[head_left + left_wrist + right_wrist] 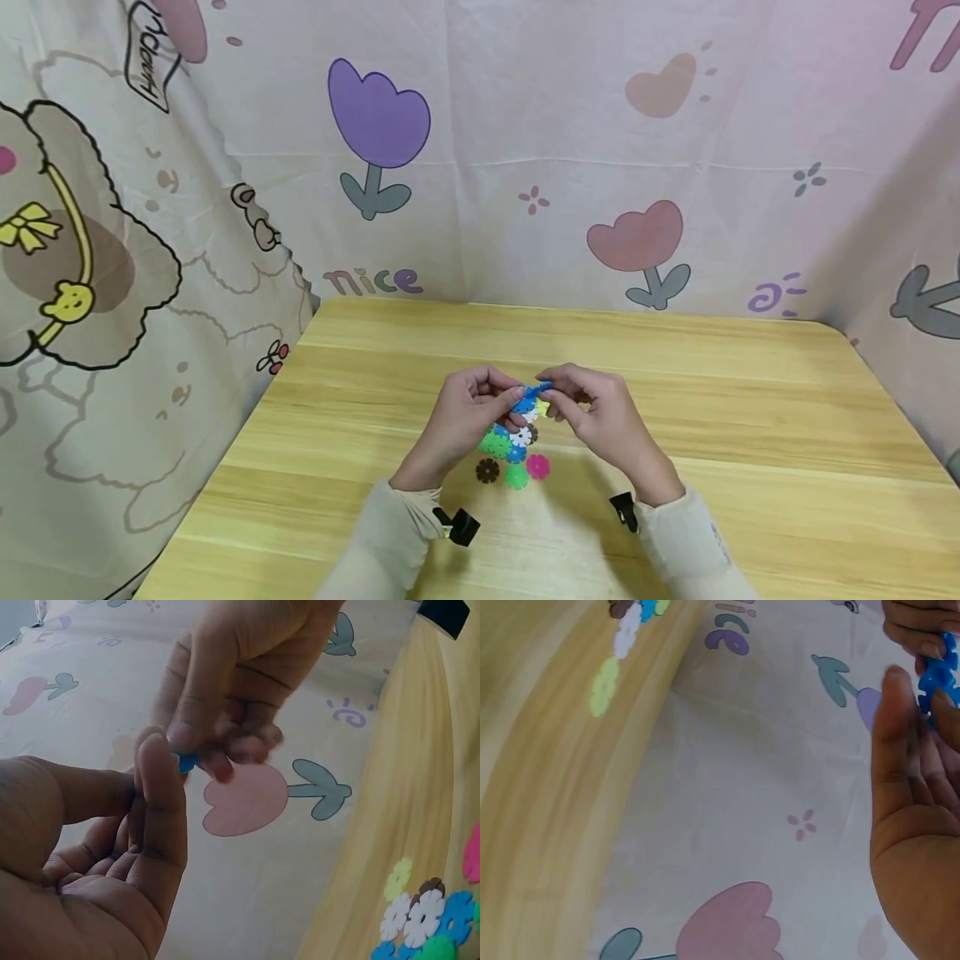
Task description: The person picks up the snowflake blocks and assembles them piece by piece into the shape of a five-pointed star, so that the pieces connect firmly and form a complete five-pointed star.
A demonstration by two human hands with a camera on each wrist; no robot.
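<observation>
Above the tabletop, both hands meet at a few blue snowflake discs [534, 390], flat plastic pieces with notched edges. My left hand [467, 412] pinches them between thumb and fingers from one side. From the other side my right hand [606, 412] pinches them with thumb and fingertips. In the right wrist view the blue discs [939, 673] appear joined in a short row between the two hands. Only a small blue bit [186, 762] shows in the left wrist view, the fingers hiding the rest.
Below the hands lies a loose cluster of discs, with a brown disc [487, 471], a green disc [516, 476] and a pink disc [537, 467] nearest me. White, yellow and more blue ones lie behind them on the wooden table [750, 417]. A printed curtain [510, 100] hangs behind the table.
</observation>
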